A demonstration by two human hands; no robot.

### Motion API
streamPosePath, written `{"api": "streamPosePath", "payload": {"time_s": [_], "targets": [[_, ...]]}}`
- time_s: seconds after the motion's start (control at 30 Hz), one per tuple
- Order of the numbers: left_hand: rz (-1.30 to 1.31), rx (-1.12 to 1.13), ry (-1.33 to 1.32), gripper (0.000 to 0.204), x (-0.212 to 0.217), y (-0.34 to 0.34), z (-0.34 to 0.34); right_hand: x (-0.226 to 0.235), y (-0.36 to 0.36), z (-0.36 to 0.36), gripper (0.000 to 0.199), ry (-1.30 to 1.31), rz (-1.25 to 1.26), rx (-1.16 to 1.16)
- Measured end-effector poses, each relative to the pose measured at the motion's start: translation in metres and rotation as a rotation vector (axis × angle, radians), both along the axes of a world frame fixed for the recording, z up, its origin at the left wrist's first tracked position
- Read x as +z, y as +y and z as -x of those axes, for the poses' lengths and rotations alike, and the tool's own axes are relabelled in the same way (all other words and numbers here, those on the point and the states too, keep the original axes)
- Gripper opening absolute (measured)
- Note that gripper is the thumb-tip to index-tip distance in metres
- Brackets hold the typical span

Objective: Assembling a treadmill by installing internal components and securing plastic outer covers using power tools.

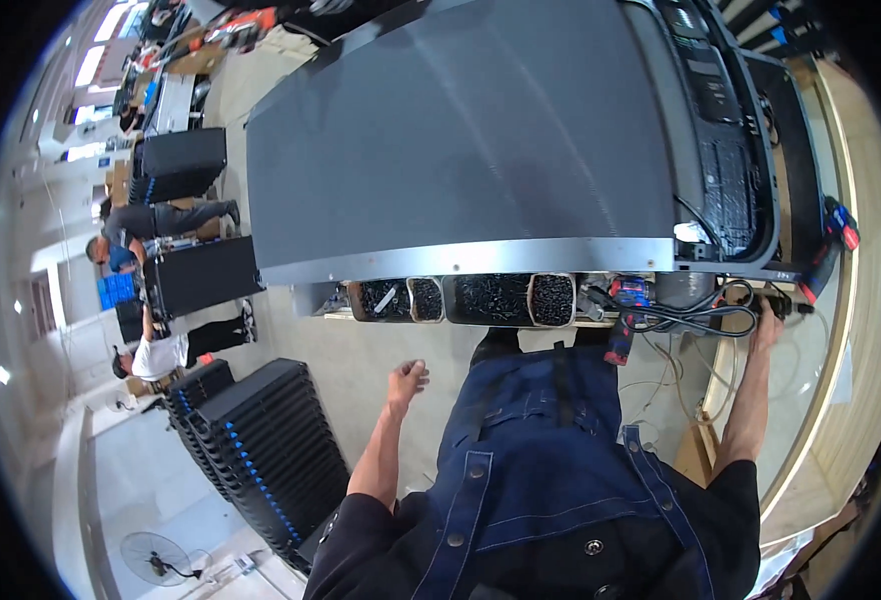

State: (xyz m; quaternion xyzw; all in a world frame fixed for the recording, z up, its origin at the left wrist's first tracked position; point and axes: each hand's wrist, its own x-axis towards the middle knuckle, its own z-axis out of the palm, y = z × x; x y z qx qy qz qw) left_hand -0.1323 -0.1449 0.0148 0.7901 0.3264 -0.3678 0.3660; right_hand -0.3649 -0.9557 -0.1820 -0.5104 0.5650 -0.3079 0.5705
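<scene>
Here, right hand [767,328] apparently grips cable bundle [696,318] — lying left-right.

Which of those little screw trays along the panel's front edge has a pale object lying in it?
The leftmost tray, the one closest to the left hand. A pale strip lies slanted across its dark screws; the other trays show only dark screws.

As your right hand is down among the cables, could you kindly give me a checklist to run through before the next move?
1. Left hand free: ok, hangs loosely curled and holds nothing.
2. Right hand grip: cannot tell, it rests at the black cables.
3. Cables tidy: not ok, looped and tangled.
4. Screw bins stocked: ok, full of dark screws.
5. Grey panel lying flat: ok.
</scene>
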Motion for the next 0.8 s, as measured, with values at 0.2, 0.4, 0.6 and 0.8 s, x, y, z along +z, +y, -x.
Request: {"api": "streamPosePath", "payload": {"time_s": [0.2, 0.4, 0.6, 0.8], "targets": [[-0.082, 0.013, -0.245, 0.035, -0.057, 0.066, -0.064, 0.147, 0.034, 0.049, 0.045, 0.089, 0.060, -0.091], [-0.446, -0.198, -0.472, 0.032, -0.130, 0.130, -0.150, 0.324, 0.148, 0.087, 0.032, -0.345, 0.085, -0.093], [-0.627, -0.139, -0.421, 0.036, -0.158, 0.121, -0.195, 0.391, 0.303, 0.068, 0.070, -0.842, -0.158, -0.222], [-0.606, -0.299, -0.677, 0.029, -0.162, 0.133, -0.190, 0.389, 0.431, -0.027, 0.057, -0.656, -0.164, -0.024]]}}
